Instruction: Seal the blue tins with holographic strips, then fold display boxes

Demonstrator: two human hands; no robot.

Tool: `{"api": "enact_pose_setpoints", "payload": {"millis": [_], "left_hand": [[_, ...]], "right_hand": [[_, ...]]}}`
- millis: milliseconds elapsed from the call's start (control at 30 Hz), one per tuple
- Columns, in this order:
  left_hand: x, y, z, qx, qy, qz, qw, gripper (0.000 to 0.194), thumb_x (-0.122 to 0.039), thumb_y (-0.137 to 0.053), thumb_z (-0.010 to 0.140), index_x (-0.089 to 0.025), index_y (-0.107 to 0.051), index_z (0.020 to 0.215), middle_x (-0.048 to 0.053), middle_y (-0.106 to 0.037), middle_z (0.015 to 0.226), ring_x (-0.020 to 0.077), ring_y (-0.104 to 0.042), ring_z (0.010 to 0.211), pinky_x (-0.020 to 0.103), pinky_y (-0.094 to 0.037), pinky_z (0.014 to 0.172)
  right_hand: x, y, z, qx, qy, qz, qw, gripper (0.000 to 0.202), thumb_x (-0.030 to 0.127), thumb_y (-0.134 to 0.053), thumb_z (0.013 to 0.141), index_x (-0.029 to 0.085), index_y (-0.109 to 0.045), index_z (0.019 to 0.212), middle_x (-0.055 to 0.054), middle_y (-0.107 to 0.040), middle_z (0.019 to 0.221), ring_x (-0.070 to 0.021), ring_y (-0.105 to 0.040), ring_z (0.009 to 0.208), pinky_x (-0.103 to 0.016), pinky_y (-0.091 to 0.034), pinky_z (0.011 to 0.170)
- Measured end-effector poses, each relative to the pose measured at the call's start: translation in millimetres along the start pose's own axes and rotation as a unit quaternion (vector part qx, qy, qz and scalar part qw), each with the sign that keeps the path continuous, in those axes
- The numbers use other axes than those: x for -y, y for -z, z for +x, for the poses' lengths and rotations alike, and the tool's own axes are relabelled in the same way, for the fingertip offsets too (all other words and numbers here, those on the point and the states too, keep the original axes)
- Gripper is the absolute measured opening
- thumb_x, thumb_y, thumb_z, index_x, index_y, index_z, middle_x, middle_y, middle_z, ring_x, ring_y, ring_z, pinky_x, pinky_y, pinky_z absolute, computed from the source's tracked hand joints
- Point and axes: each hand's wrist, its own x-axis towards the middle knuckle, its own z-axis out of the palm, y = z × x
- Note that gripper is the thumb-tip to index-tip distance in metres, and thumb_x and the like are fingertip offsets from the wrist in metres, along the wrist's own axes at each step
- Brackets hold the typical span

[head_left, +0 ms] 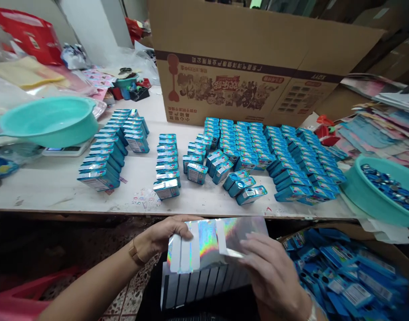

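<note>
A silvery, rainbow-shining box [207,245] with white flaps lies over the lap below the table's front edge. Its near side shows a row of pale panels split by dark lines. My left hand [175,229] grips the box's left end, thumb on top and fingers behind. At the right end my right hand [267,263] touches a lifted flap, its fingers blurred and bent over it. Small blue boxes stand in rows on the white table [137,196], among them a column [167,188] in the middle.
Behind the rows stands a large cardboard carton [231,67]. A teal basin [50,118] rests at left over a white scale [67,149]. Another teal basin [368,191] holds small blue pieces at right. Below it, a carton holds many blue boxes [341,267].
</note>
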Motion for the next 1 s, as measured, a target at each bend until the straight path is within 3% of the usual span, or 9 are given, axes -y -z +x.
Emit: {"api": "enact_pose_setpoints", "payload": {"millis": [67,133,200,233,300,367,500,767,1000], "left_hand": [[-1.9,6.0,3.0,0.008,-0.014,0.004,1.000,0.059,-0.010,-0.067,0.053,-0.010,-0.073,0.111,0.012,-0.076,0.101,0.0210,-0.070,0.082,0.027,-0.051,0.071],[-3.1,8.3,5.4,0.000,-0.019,0.013,1.000,0.056,-0.011,-0.067,0.051,-0.010,-0.074,0.106,0.011,-0.077,0.096,0.0193,-0.069,0.076,0.026,-0.050,0.067],[-3.1,6.0,7.2,-0.022,-0.016,0.030,0.999,0.053,-0.011,-0.067,0.049,-0.011,-0.076,0.102,0.008,-0.077,0.087,0.0160,-0.066,0.067,0.023,-0.048,0.060],[-2.8,3.3,7.9,-0.034,-0.013,0.037,0.999,0.052,-0.011,-0.067,0.049,-0.012,-0.076,0.101,0.006,-0.077,0.082,0.0144,-0.064,0.062,0.022,-0.046,0.056],[-2.3,-3.6,8.7,-0.041,-0.008,0.050,0.998,0.053,-0.010,-0.067,0.049,-0.014,-0.076,0.102,0.003,-0.075,0.077,0.0123,-0.061,0.057,0.020,-0.043,0.053],[-2.5,-10.5,8.8,-0.023,-0.006,0.059,0.998,0.053,-0.010,-0.068,0.050,-0.015,-0.076,0.102,0.002,-0.074,0.075,0.0108,-0.059,0.054,0.020,-0.041,0.051],[-4.3,-19.1,7.9,0.011,-0.008,0.064,0.998,0.046,-0.011,-0.067,0.052,-0.015,-0.077,0.097,0.000,-0.071,0.070,0.0084,-0.054,0.048,0.019,-0.037,0.048],[-1.4,-21.3,8.2,0.037,-0.010,0.036,0.999,0.030,-0.010,-0.067,0.051,-0.015,-0.074,0.079,0.000,-0.070,0.066,0.0107,-0.058,0.052,0.021,-0.044,0.054],[1.1,-16.8,10.3,0.023,-0.015,0.021,0.999,0.039,-0.012,-0.066,0.050,-0.011,-0.073,0.088,0.005,-0.072,0.079,0.0113,-0.060,0.057,0.019,-0.041,0.051]], "right_hand": [[-8.6,20.0,-5.7,-0.017,-0.036,-0.005,0.999,0.011,0.014,-0.056,0.092,0.021,-0.063,0.089,-0.006,-0.070,0.093,-0.0199,-0.068,0.095,-0.034,-0.059,0.079],[-15.7,32.7,-3.2,-0.093,-0.122,-0.015,0.988,0.008,0.016,-0.060,0.090,0.022,-0.061,0.086,-0.006,-0.069,0.093,-0.0202,-0.068,0.087,-0.034,-0.058,0.073],[-17.9,31.1,7.5,-0.139,-0.199,-0.032,0.970,0.011,0.016,-0.062,0.089,0.021,-0.063,0.100,-0.009,-0.069,0.100,-0.0227,-0.068,0.088,-0.038,-0.057,0.075],[-17.0,24.7,14.4,-0.126,-0.217,-0.040,0.967,0.022,0.018,-0.061,0.090,0.020,-0.062,0.112,-0.011,-0.069,0.105,-0.0245,-0.068,0.093,-0.041,-0.057,0.079],[-13.4,3.9,26.7,-0.041,-0.192,-0.044,0.980,0.041,0.020,-0.057,0.093,0.019,-0.053,0.133,-0.013,-0.068,0.116,-0.0270,-0.066,0.104,-0.045,-0.056,0.087],[-9.7,-20.2,32.4,0.033,-0.109,-0.034,0.993,0.051,0.018,-0.052,0.095,0.018,-0.043,0.145,-0.014,-0.067,0.121,-0.0262,-0.064,0.109,-0.044,-0.057,0.088],[-5.1,-50.5,23.0,0.051,-0.002,-0.051,0.997,0.062,0.010,-0.047,0.094,0.019,-0.031,0.153,-0.012,-0.071,0.114,-0.0236,-0.066,0.102,-0.043,-0.057,0.088],[-0.2,-44.7,13.2,0.036,0.035,-0.066,0.997,0.057,0.005,-0.052,0.090,0.015,-0.041,0.145,-0.011,-0.074,0.114,-0.0217,-0.068,0.106,-0.045,-0.051,0.099],[-2.4,-45.7,10.1,0.039,0.028,-0.080,0.996,0.050,0.009,-0.054,0.091,0.019,-0.047,0.140,-0.009,-0.075,0.113,-0.0210,-0.069,0.108,-0.048,-0.047,0.106]]}}
